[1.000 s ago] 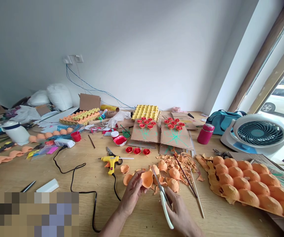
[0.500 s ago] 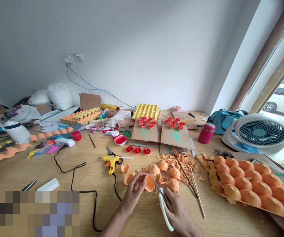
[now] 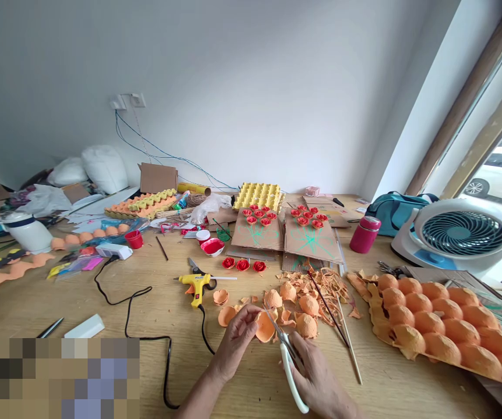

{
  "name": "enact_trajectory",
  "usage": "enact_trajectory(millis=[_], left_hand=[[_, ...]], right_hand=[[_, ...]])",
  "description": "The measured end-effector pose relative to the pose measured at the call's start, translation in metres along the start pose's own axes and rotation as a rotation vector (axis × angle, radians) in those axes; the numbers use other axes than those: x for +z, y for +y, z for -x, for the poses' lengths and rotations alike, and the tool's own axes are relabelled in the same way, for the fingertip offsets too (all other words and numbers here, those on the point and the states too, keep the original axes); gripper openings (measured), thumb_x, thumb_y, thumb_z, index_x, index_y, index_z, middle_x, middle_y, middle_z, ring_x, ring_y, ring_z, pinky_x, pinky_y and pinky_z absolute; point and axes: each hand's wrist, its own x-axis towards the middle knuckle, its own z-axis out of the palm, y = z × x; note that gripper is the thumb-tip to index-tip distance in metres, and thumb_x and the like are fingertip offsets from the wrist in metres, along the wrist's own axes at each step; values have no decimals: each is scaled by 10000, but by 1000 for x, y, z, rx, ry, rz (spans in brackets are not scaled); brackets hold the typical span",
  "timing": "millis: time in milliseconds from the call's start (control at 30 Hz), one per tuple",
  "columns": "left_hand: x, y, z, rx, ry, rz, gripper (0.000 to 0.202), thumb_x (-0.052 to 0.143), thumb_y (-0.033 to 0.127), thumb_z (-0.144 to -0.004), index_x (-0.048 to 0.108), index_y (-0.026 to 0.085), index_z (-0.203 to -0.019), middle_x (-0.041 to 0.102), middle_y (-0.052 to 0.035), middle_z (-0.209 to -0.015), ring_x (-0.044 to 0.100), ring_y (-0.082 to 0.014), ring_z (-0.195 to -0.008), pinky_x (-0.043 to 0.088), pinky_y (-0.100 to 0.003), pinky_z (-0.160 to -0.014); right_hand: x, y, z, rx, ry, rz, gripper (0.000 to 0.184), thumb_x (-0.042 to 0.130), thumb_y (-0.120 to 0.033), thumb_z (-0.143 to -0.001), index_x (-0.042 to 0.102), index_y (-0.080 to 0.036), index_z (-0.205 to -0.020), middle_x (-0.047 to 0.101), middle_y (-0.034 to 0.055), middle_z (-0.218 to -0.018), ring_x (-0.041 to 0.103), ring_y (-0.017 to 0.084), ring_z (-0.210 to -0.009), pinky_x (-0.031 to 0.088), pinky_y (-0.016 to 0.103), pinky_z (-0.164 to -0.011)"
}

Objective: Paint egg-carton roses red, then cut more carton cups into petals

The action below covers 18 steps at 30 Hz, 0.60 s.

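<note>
Between the fingers and thumb of my left hand [image 3: 240,337] is an orange egg-carton cup [image 3: 265,327], its hollow side towards me. My right hand [image 3: 314,372] grips a pair of white-handled scissors [image 3: 292,378], whose blades reach the cup's upper right edge. Just beyond my hands lie several cut cups [image 3: 307,326] and a heap of orange trimmings [image 3: 325,291]. To the left of my left hand rest a loose cup [image 3: 226,316] and a small petal-edged cup [image 3: 221,297].
A yellow glue gun [image 3: 196,288] with a black cord lies left of centre. Red paper roses [image 3: 243,265] sit behind it, near cardboard panels [image 3: 257,235] bearing more roses. An orange egg tray [image 3: 447,326], a pink flask [image 3: 365,235] and a fan [image 3: 460,233] stand right.
Very little differs. My hands, the cup and the scissors stay in nearly the same place, and the whole view has shifted very slightly.
</note>
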Motion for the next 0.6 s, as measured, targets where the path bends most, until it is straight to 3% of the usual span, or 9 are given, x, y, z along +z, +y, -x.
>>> enact_trajectory(millis=[267, 433, 600], left_hand=[[-1, -8, 0, -56, -17, 218, 324, 689, 496, -898, 683, 231, -1084, 598, -22, -955, 539, -139, -757, 534, -249, -664], [1, -9, -1, -60, 42, 274, 354, 683, 521, -897, 665, 209, -1064, 603, -28, -939, 570, -153, -771, 539, -262, -644], [4, -1, -1, -2, 5, 199, 526, 843, 507, -745, 621, 229, -1132, 602, -51, -1068, 582, -172, -845, 542, -258, -671]], right_hand=[[4, 1, 1, -19, 33, 17, 312, 438, -451, -982, 394, -231, -765, 513, -25, -678, 439, 131, -599, 328, 246, -570], [6, 0, 0, -11, 49, 33, 324, 462, -428, -964, 369, -231, -723, 477, -37, -640, 398, 116, -558, 288, 241, -541], [7, 2, -1, 21, 70, 39, 275, 475, -364, -949, 374, -230, -731, 468, -44, -640, 394, 114, -574, 294, 234, -549]])
